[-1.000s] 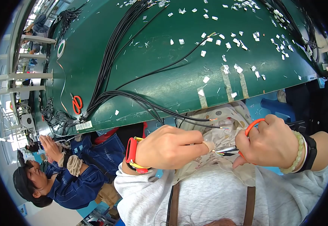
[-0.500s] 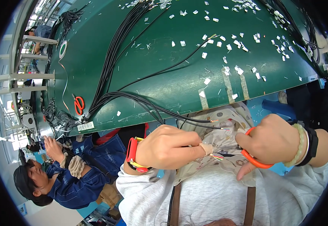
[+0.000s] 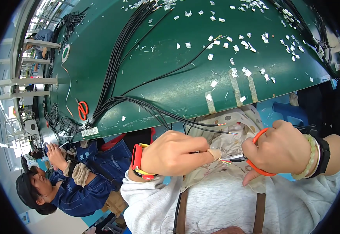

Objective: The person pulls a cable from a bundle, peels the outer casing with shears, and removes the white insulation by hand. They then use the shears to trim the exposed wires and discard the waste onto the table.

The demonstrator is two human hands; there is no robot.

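My left hand (image 3: 175, 152) is closed in a pinch on a black cable, with a bandage-like wrap on a fingertip. Thin coloured wires (image 3: 226, 161) fan out of the cable end just past those fingers. My right hand (image 3: 273, 146) grips orange-handled scissors (image 3: 260, 171), whose metal blades point left and reach the coloured wires. Above my left hand, two more black cable ends (image 3: 216, 125) with bared wires hang past the table edge over the patterned apron (image 3: 244, 117).
The green table (image 3: 170, 89) carries a long bundle of black cables (image 3: 117, 58), scattered white scraps (image 3: 240, 46) and another pair of red-orange scissors (image 3: 83, 110). A white tape roll (image 3: 65, 53) lies at the left. A co-worker (image 3: 68, 183) sits to my left; a blue stool (image 3: 291, 111) stands right.
My right hand has moved slightly left with the scissors, bringing their blades to the coloured wires. My left hand has stayed nearly in place.
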